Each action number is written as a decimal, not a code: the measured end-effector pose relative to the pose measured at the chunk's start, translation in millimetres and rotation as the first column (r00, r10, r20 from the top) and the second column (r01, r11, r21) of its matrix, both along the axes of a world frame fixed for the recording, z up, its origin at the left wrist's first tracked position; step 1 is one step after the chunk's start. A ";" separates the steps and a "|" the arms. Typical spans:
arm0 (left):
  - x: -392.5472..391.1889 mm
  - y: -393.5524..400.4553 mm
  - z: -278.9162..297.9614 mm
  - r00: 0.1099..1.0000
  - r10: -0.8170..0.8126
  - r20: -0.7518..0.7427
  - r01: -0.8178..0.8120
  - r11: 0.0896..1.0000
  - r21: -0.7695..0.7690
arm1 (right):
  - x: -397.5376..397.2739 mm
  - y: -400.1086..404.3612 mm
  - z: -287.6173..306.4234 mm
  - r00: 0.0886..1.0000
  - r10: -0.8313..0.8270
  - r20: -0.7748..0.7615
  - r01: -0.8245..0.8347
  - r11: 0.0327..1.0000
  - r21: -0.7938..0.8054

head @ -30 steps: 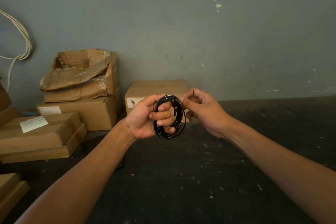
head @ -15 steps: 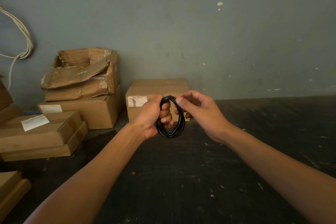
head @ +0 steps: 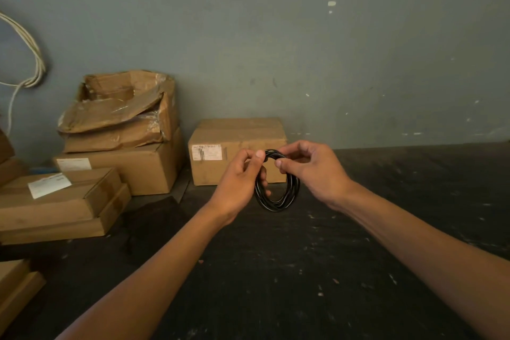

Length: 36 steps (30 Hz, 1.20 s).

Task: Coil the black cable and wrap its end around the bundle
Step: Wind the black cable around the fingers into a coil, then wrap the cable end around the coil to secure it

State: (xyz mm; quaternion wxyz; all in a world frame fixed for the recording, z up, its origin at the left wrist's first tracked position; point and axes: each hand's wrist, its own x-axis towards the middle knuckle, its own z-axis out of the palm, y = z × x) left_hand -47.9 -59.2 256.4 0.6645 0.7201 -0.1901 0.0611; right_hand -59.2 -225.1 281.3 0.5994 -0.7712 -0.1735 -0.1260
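Note:
The black cable (head: 278,200) is a small round coil of several loops, held upright in the air above the dark table. My left hand (head: 237,182) grips the coil's left side, thumb on top and fingers through the ring. My right hand (head: 311,171) pinches the coil's top right between thumb and forefinger. The cable's loose end is not distinguishable from the loops; it is hidden among them or under my fingers.
A closed cardboard box (head: 220,143) with a white label stands just behind my hands against the grey wall. More stacked and torn cardboard boxes (head: 116,130) fill the left side. White cords (head: 30,63) hang on the wall at far left. The dark table (head: 303,270) stretches right and toward me.
My left hand has shifted from a full fist around the coil to a looser thumb-and-finger hold at its top left. My right hand opened slightly and now pinches the coil's top right.

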 end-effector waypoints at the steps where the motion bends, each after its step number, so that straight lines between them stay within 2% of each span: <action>1: -0.5 0.5 -1.2 0.999 0.023 0.035 -0.024 0.999 0.041 | 0.2 -1.6 -0.4 1.000 -0.008 0.007 0.008 0.999 -0.035; 3: -1.0 -0.9 -4.5 0.997 0.055 0.062 -0.059 0.996 0.068 | 0.7 -3.2 -1.9 1.000 -0.018 0.022 0.019 0.996 -0.088; 6: 0.1 -5.7 -9.6 0.998 0.059 0.006 -0.059 0.998 0.020 | 2.2 -4.8 -5.5 0.998 -0.039 0.050 0.046 0.988 -0.149; 10: 0.6 -6.0 -15.5 0.994 -0.045 -0.101 0.049 0.998 0.043 | 4.8 -12.4 -10.6 0.989 -0.071 0.127 0.102 0.959 -0.263; 15: 0.1 -9.5 -21.6 0.992 -0.104 -0.073 0.110 0.991 0.077 | 2.2 -23.6 -21.1 0.979 -0.033 0.201 0.121 0.890 -0.440; 18: -1.3 -17.5 -33.9 0.989 -0.084 -0.120 0.089 0.995 0.034 | 0.5 -30.0 -34.6 0.981 -0.035 0.190 0.116 0.893 -0.434; 20: -4.4 -23.6 -45.3 0.974 -0.116 -0.196 0.109 0.993 -0.049 | -0.7 -33.9 -45.6 0.984 -0.040 0.172 0.113 0.891 -0.440; 21: -6.2 -26.6 -51.3 0.953 -0.166 -0.255 0.133 0.981 -0.144 | -1.7 -35.8 -52.0 0.986 -0.038 0.161 0.107 0.890 -0.443; 24: -12.7 -31.9 -69.5 0.817 -0.370 -0.442 0.155 0.880 -0.449 | -7.4 -42.1 -75.1 0.992 -0.031 0.120 0.082 0.886 -0.456; 26: -17.8 -33.5 -83.9 0.730 -0.447 -0.517 0.164 0.849 -0.502 | -13.8 -46.0 -92.8 0.996 -0.021 0.083 0.058 0.878 -0.475; 29: -26.5 -39.0 -108.5 0.628 -0.484 -0.609 0.186 0.853 -0.487 | -25.2 -52.1 -120.3 1.000 -0.001 0.016 0.009 0.872 -0.490; 31: -32.5 -45.7 -127.0 0.598 -0.450 -0.663 0.172 0.880 -0.443 | -34.9 -56.1 -138.9 0.999 0.002 -0.033 -0.018 0.875 -0.483; 36: -51.3 -57.9 -173.1 0.646 -0.260 -0.718 0.100 0.961 -0.259 | -64.9 -67.0 -188.5 0.985 -0.023 -0.169 -0.046 0.919 -0.393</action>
